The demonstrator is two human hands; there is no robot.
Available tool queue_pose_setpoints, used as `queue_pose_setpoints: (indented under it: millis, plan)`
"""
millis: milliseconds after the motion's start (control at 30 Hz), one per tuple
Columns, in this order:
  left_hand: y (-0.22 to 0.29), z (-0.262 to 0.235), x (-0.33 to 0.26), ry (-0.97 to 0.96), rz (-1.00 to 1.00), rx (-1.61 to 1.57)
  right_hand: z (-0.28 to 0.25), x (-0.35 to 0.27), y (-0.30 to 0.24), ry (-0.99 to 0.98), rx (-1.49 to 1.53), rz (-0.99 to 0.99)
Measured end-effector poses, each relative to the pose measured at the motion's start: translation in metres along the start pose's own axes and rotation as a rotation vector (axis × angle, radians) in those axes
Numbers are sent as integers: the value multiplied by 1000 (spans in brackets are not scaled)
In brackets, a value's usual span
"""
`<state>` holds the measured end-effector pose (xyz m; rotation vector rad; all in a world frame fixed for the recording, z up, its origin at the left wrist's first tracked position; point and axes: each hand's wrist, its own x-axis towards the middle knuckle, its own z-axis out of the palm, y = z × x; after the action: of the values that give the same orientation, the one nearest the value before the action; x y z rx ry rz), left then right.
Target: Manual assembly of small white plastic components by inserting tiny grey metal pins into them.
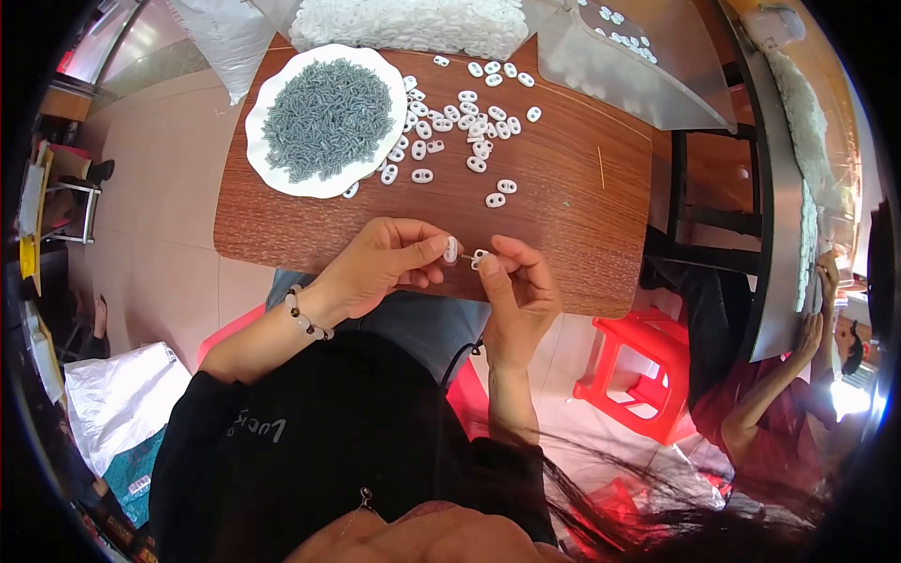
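Over the near edge of the brown wooden table [601, 244], my left hand [385, 267] pinches a white oval plastic cord-lock piece [450, 250] between thumb and fingers. Close to its right, my right hand [518, 305] grips a white two-hole cord-lock piece [480, 258] by thumb and forefinger. A tiny spring [466, 256] juts from that piece toward the left one; whether it touches the left piece I cannot tell. A white scalloped plate [256, 141] at the far left bears a heap of small grey springs [328, 117]. Several loose white cord-lock pieces [467, 122] lie scattered beside it.
Behind the table stands a container of white pieces [408, 26], with a metal tray [619, 80] to its right. A thin stick [602, 167] lies on the tabletop. A red plastic stool [638, 375] is at the right, near another person's arms [784, 389].
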<state>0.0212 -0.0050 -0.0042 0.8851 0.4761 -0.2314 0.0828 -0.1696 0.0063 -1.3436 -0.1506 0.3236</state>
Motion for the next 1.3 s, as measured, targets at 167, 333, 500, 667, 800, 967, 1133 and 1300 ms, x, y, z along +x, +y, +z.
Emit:
queue_pose_setpoints:
  millis: [167, 333, 500, 667, 800, 967, 1133, 1300]
  plan:
    - [6, 2, -4, 3, -8, 82, -3, 0, 5, -4, -121, -65]
    - [5, 0, -3, 6, 47, 146, 1, -1, 5, -29, -127, -55]
    - [5, 2, -4, 13, 74, 175, 1, -1, 3, -25, -146, -46]
    - [6, 4, -5, 46, 96, 205, 0, -1, 5, -29, -159, -33]
    - [3, 1, -3, 46, 111, 241, 0, 0, 5, -36, -225, -78]
    - [3, 3, -4, 70, 178, 301, 1, 0, 7, -24, -284, -138]
    - [3, 4, -4, 64, 194, 301, 2, -1, 5, -29, -270, -117]
    - [4, 7, -5, 70, 208, 301, 2, -1, 7, -23, -295, -110]
